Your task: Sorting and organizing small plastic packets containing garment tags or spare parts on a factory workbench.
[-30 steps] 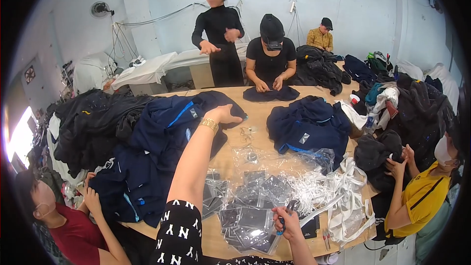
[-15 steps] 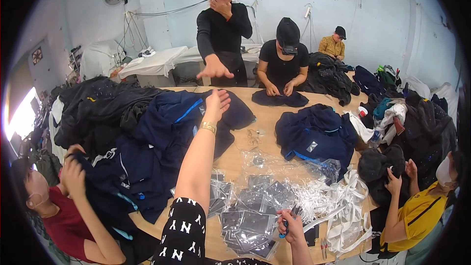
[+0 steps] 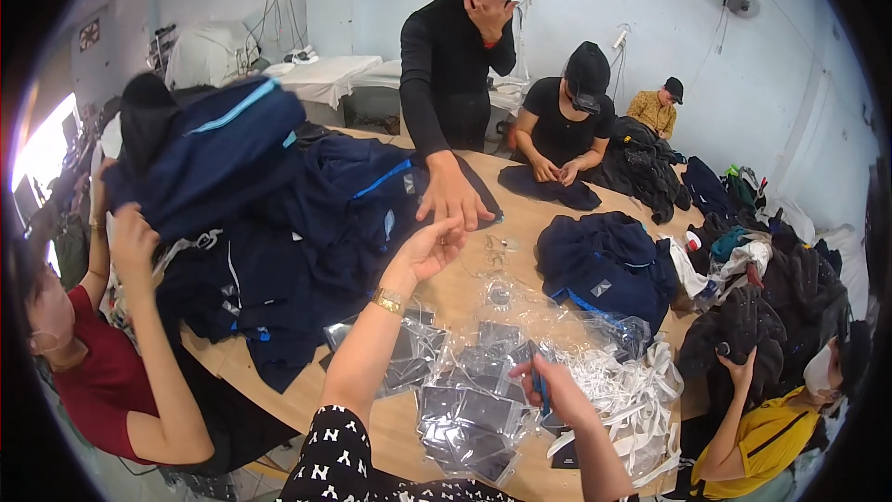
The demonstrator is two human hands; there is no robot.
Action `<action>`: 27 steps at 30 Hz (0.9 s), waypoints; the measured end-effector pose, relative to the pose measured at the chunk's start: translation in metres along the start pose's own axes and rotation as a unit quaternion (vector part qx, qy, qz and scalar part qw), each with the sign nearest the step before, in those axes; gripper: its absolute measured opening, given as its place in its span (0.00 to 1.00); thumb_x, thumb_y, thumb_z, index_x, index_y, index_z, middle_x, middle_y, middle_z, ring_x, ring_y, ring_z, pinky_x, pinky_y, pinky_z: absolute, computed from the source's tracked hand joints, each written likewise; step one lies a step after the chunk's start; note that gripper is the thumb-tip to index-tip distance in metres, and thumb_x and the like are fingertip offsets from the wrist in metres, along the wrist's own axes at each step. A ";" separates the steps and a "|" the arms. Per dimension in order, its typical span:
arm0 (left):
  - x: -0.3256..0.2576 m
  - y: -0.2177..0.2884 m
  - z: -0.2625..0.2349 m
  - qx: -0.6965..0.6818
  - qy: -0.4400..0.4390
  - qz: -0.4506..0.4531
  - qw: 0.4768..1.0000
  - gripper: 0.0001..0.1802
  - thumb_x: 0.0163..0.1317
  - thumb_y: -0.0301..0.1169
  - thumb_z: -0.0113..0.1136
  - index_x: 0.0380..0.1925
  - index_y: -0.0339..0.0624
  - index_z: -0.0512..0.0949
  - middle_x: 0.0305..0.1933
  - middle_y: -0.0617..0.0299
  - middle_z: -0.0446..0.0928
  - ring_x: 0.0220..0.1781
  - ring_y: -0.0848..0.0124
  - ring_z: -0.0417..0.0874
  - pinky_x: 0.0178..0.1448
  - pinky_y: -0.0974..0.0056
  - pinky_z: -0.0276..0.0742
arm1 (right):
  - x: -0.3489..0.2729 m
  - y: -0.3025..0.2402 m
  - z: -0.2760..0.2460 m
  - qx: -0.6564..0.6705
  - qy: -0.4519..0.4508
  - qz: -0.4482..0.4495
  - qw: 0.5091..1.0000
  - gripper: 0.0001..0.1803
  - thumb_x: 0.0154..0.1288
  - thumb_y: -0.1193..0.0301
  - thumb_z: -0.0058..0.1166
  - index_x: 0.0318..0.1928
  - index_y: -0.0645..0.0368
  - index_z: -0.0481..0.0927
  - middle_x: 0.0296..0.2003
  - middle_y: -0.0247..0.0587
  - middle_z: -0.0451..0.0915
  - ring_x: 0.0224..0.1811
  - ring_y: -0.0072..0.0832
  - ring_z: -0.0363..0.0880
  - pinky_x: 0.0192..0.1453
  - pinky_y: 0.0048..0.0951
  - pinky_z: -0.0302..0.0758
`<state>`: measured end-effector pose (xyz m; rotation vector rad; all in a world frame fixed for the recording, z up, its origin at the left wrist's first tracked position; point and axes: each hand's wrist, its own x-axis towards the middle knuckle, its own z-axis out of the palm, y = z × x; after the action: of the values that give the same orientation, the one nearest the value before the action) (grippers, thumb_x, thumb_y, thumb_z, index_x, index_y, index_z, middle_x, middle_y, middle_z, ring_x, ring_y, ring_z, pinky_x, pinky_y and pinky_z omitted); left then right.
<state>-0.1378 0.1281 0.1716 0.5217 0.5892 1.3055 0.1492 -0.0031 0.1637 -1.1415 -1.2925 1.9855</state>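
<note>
My left hand (image 3: pixel 429 249) reaches over the table, palm up, fingers loosely extended with nothing in them. Just beyond its fingertips is the hand of a standing person (image 3: pixel 452 195) in black; whether the two touch, I cannot tell. My right hand (image 3: pixel 562 390) is closed around a pair of small blue-handled scissors (image 3: pixel 543 389), partly hidden by the fingers. Beneath and left of that hand lies a pile of clear plastic pouches (image 3: pixel 469 409) with dark inserts. White cords and straps (image 3: pixel 613 381) are heaped to its right.
Navy garments (image 3: pixel 325 195) cover the left of the table (image 3: pixel 409 437), with another navy garment (image 3: pixel 604 260) right of centre. A person in red (image 3: pixel 102 363) lifts a navy garment at left. A person in yellow (image 3: pixel 771 437) handles dark cloth at right. Someone seated (image 3: pixel 567 121) works opposite.
The standing person's hand has come down close to my left hand, which has drawn nearer. My right hand has risen with the scissors. At left, the person in red has raised a navy garment.
</note>
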 end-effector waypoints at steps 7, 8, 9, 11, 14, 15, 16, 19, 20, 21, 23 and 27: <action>-0.026 -0.005 -0.026 0.053 0.007 -0.035 0.998 0.10 0.55 0.36 0.60 0.32 0.43 0.76 0.26 0.70 0.76 0.31 0.81 0.77 0.29 0.80 0.70 | 0.044 -0.074 0.034 -0.325 0.030 -0.211 0.921 0.17 0.66 0.63 0.41 0.35 0.66 0.75 0.18 0.31 0.69 0.19 0.19 0.66 0.23 0.22 0.64; -0.027 -0.006 -0.024 0.059 0.003 -0.033 0.998 0.09 0.55 0.36 0.60 0.30 0.43 0.75 0.25 0.71 0.75 0.28 0.83 0.77 0.26 0.81 0.70 | 0.054 -0.081 0.037 -0.396 0.080 -0.292 0.867 0.16 0.65 0.63 0.43 0.34 0.66 0.75 0.18 0.33 0.71 0.20 0.20 0.67 0.24 0.24 0.65; -0.027 -0.007 -0.022 0.065 0.000 -0.031 0.997 0.08 0.55 0.36 0.60 0.28 0.44 0.75 0.24 0.71 0.75 0.25 0.84 0.77 0.23 0.83 0.70 | 0.065 -0.085 0.037 -0.401 0.081 -0.290 0.865 0.16 0.65 0.63 0.43 0.34 0.66 0.75 0.18 0.33 0.71 0.20 0.20 0.67 0.24 0.24 0.65; -0.029 -0.007 -0.019 0.064 -0.014 -0.026 0.998 0.08 0.55 0.36 0.61 0.28 0.45 0.75 0.24 0.72 0.74 0.24 0.85 0.76 0.22 0.83 0.69 | 0.086 -0.093 0.040 -0.440 0.100 -0.348 0.822 0.15 0.63 0.64 0.46 0.36 0.65 0.76 0.17 0.32 0.69 0.19 0.15 0.63 0.22 0.20 0.61; -0.032 -0.006 -0.021 0.063 -0.026 -0.017 0.997 0.09 0.55 0.37 0.61 0.29 0.46 0.75 0.23 0.73 0.74 0.23 0.85 0.76 0.21 0.84 0.69 | 0.093 -0.120 0.057 -0.524 0.073 -0.196 0.826 0.15 0.62 0.63 0.48 0.34 0.65 0.76 0.19 0.32 0.70 0.21 0.14 0.65 0.23 0.19 0.61; -0.033 -0.006 -0.023 0.063 -0.028 -0.015 0.997 0.09 0.55 0.37 0.61 0.29 0.46 0.75 0.23 0.73 0.74 0.22 0.85 0.76 0.21 0.84 0.69 | 0.099 -0.124 0.055 -0.485 0.050 -0.190 0.852 0.15 0.62 0.63 0.49 0.36 0.65 0.75 0.18 0.30 0.69 0.21 0.13 0.64 0.23 0.18 0.61; -0.033 -0.005 -0.025 0.061 -0.028 -0.013 0.998 0.09 0.55 0.37 0.61 0.29 0.46 0.75 0.23 0.73 0.74 0.22 0.85 0.76 0.21 0.84 0.69 | 0.101 -0.131 0.057 -0.487 0.049 -0.191 0.851 0.15 0.62 0.63 0.49 0.36 0.65 0.75 0.18 0.30 0.69 0.21 0.13 0.64 0.23 0.18 0.61; -0.030 -0.004 -0.034 0.046 -0.037 -0.020 0.998 0.09 0.55 0.37 0.60 0.31 0.46 0.75 0.24 0.72 0.74 0.23 0.85 0.76 0.23 0.83 0.70 | 0.104 -0.146 0.059 -0.308 -0.003 -0.291 0.906 0.16 0.64 0.63 0.46 0.44 0.64 0.69 0.19 0.28 0.67 0.19 0.13 0.63 0.23 0.16 0.59; -0.030 -0.003 -0.036 0.035 -0.039 -0.026 0.998 0.09 0.56 0.37 0.60 0.32 0.46 0.75 0.24 0.72 0.74 0.24 0.85 0.76 0.24 0.83 0.71 | 0.105 -0.145 0.062 -0.310 -0.004 -0.290 0.905 0.16 0.64 0.63 0.46 0.44 0.64 0.69 0.19 0.28 0.67 0.19 0.13 0.63 0.23 0.16 0.59; -0.030 -0.003 -0.039 0.024 -0.041 -0.031 0.998 0.09 0.57 0.36 0.59 0.33 0.45 0.75 0.24 0.72 0.74 0.24 0.84 0.76 0.25 0.82 0.72 | 0.105 -0.142 0.067 -0.343 0.037 -0.323 0.881 0.16 0.64 0.63 0.45 0.44 0.63 0.69 0.20 0.31 0.68 0.20 0.16 0.66 0.24 0.18 0.61; -0.029 -0.003 -0.044 0.007 -0.053 -0.031 0.998 0.09 0.58 0.36 0.58 0.33 0.45 0.75 0.24 0.72 0.74 0.25 0.83 0.77 0.26 0.81 0.73 | 0.110 -0.130 0.072 -0.464 0.127 -0.381 0.790 0.15 0.63 0.64 0.47 0.42 0.63 0.69 0.25 0.45 0.74 0.24 0.33 0.76 0.27 0.28 0.68; -0.028 -0.002 -0.051 -0.047 -0.120 -0.036 0.991 0.09 0.61 0.35 0.53 0.35 0.42 0.75 0.25 0.70 0.75 0.27 0.79 0.79 0.30 0.78 0.77 | 0.131 -0.108 0.068 -0.634 0.124 -0.456 0.612 0.17 0.54 0.63 0.55 0.40 0.60 0.71 0.31 0.48 0.77 0.29 0.43 0.76 0.29 0.35 0.70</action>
<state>-0.1749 0.1021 0.1351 0.5646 0.3419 1.1748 0.0201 0.1105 0.2262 -0.7805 -2.4505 -0.0591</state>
